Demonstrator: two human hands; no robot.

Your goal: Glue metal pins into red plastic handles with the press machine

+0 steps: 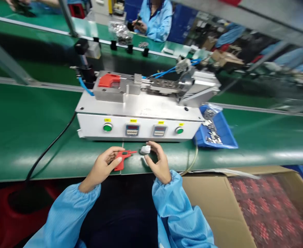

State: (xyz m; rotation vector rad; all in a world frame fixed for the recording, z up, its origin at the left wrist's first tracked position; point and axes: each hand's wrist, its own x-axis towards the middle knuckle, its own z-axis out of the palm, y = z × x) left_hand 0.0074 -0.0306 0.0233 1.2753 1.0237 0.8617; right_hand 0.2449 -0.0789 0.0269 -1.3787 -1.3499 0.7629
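Observation:
My left hand (105, 167) is closed around a red gun-shaped plastic part (120, 161), its thin tip pointing right. My right hand (159, 163) has thumb and fingers curved and apart, beside a small white crumpled lump (145, 150). The fingertips are at the lump's right edge; whether they touch it I cannot tell. Both hands are over the green bench in front of a white bench machine (143, 115) with green buttons and two small displays. Another red part (109, 81) sits in the metal block on the machine's left top.
A blue bin (227, 132) of small metal pieces stands right of the machine. Below right, an open cardboard box (210, 196) holds trays of red parts (264, 203). A black cable (52, 146) runs down at left. Across the line, a person in blue (159, 20) sits working.

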